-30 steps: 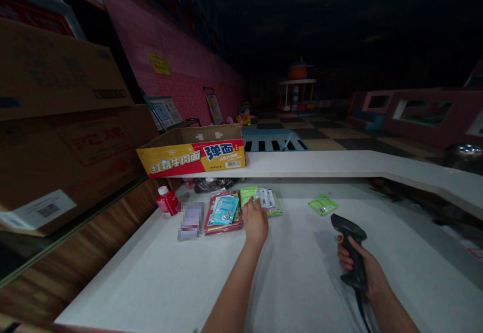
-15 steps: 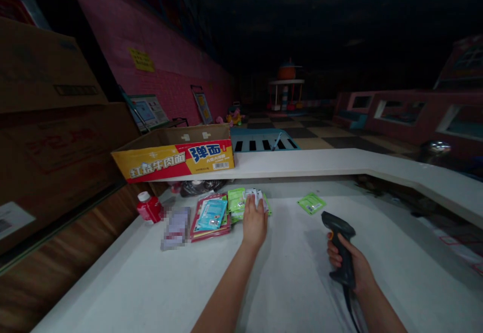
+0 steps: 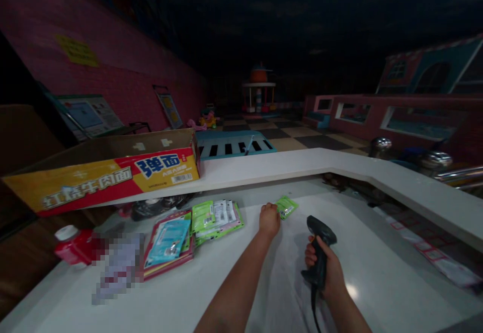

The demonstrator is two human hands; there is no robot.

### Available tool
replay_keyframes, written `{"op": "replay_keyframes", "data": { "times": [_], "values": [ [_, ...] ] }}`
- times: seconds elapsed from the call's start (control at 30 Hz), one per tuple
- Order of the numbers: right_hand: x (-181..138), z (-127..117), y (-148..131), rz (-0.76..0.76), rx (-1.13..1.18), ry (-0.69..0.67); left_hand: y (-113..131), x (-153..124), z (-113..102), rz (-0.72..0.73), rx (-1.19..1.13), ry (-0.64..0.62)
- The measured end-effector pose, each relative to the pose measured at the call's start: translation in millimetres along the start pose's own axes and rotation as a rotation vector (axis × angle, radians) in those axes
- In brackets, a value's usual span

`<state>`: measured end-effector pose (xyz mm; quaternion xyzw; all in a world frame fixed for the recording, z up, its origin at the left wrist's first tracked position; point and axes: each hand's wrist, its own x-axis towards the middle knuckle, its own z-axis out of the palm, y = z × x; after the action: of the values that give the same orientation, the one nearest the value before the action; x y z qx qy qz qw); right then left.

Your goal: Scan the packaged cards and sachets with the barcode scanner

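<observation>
Right hand [image 3: 329, 272] clamps the scanner [image 3: 320, 245] by its handle, head towards the green packet [image 3: 287, 206]. Left hand [image 3: 269, 220], fingers curled, touches the packet's edge; whether it grips is unclear.

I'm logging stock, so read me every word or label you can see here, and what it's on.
"弹面": box, on its blue patch.
"红烧牛肉面": same box, yellow and red part.
Barcode label, packets, wall sign: too small or blurred to read.
</observation>
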<state>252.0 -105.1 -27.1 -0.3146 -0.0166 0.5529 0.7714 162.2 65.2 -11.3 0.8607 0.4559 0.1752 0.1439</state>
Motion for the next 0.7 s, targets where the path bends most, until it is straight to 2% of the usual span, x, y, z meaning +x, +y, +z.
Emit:
{"op": "replay_keyframes", "data": {
  "times": [0.2,0.37,0.5,0.6,0.7],
  "values": [
    [5.0,-1.6,-0.6,-0.009,0.012,-0.018,11.8,34.0,8.5,-0.198,0.072,0.001],
    [5.4,-0.5,-0.3,-0.020,0.010,-0.001,-0.1,37.2,0.6,-0.320,0.029,-0.064],
    [4.8,-1.0,-0.4,-0.034,-0.033,-0.017,-17.2,20.6,-8.7,-0.339,-0.138,-0.073],
    [3.5,-2.4,-0.7,-0.043,-0.060,-0.025,-33.7,-2.7,-11.7,-0.329,-0.264,-0.007],
    [1.9,-3.6,-0.4,-0.028,-0.045,-0.049,-52.3,-33.3,-11.3,-0.379,-0.564,0.033]
  ]
}}
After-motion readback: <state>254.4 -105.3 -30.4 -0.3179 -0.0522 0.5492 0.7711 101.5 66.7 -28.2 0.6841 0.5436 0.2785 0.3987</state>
